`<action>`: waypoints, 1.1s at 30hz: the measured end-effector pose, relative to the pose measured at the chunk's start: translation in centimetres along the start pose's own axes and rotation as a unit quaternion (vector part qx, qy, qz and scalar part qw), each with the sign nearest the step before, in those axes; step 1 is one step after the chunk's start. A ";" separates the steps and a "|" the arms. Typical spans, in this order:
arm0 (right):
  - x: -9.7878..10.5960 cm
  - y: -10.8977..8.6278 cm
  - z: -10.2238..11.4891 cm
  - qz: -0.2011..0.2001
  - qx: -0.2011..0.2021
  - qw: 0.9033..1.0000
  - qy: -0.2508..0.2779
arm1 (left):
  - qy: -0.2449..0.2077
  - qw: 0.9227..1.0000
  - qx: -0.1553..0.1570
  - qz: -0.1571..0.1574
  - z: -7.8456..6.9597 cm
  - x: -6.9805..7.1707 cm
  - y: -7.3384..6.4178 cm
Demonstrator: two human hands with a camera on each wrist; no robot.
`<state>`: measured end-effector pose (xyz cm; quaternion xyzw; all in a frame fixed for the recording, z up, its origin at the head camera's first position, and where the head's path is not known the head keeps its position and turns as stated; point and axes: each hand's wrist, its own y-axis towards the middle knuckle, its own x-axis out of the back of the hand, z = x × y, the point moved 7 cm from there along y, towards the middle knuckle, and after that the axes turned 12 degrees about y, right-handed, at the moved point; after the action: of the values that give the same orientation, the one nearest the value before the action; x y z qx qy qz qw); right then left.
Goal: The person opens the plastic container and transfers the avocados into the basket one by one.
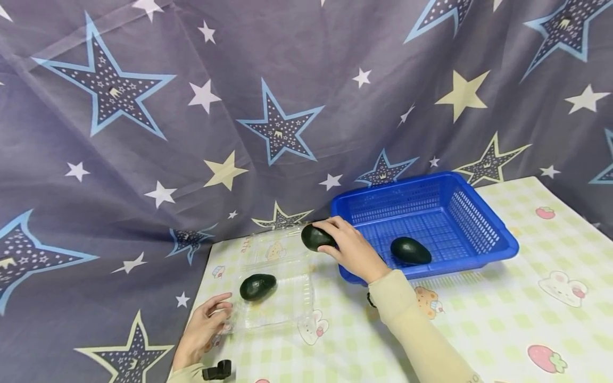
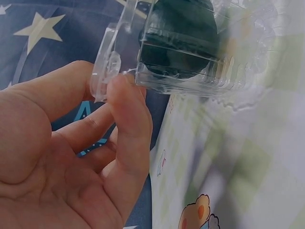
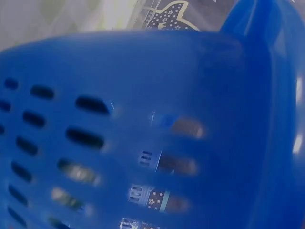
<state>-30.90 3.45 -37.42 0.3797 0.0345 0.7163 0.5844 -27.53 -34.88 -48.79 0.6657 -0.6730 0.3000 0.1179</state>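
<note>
On the checked table [image 1: 507,314], my right hand [image 1: 351,247] grips an avocado [image 1: 312,238] between the blue basket [image 1: 392,205] and, leftward, the open clear clamshell [image 1: 292,300] whose edge my left hand [image 1: 203,325] pinches.

The worktop's [image 1: 503,303] got a pale green-and-white check pattern, with cartoon bears [image 1: 428,301], rabbits [image 1: 562,289] and strawberries [image 1: 546,359] scattered across it. Sitting straight on it there's a blue plastic basket [image 1: 471,215], far side and towards the right, plus a clear plastic clamshell [image 1: 307,290] over on the left, opened out near to far
</note>
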 end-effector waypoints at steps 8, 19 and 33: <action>1.4 -0.3 -1.4 -0.012 -0.014 1.000 -0.012 | -0.006 1.000 0.009 0.005 0.2 0.0 -0.1; 3.2 -1.0 -3.1 -0.025 -0.043 0.998 -0.023 | -0.006 1.000 0.018 0.005 0.5 -0.1 -0.1; 5.1 -1.7 -4.9 -0.048 -0.091 0.994 -0.049 | 0.002 1.000 -0.007 -0.007 0.0 -0.2 -0.1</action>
<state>-32.51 10.36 -39.20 0.3579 -0.0414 0.6682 0.6509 -27.43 -34.73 -48.84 0.6692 -0.6699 0.2959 0.1261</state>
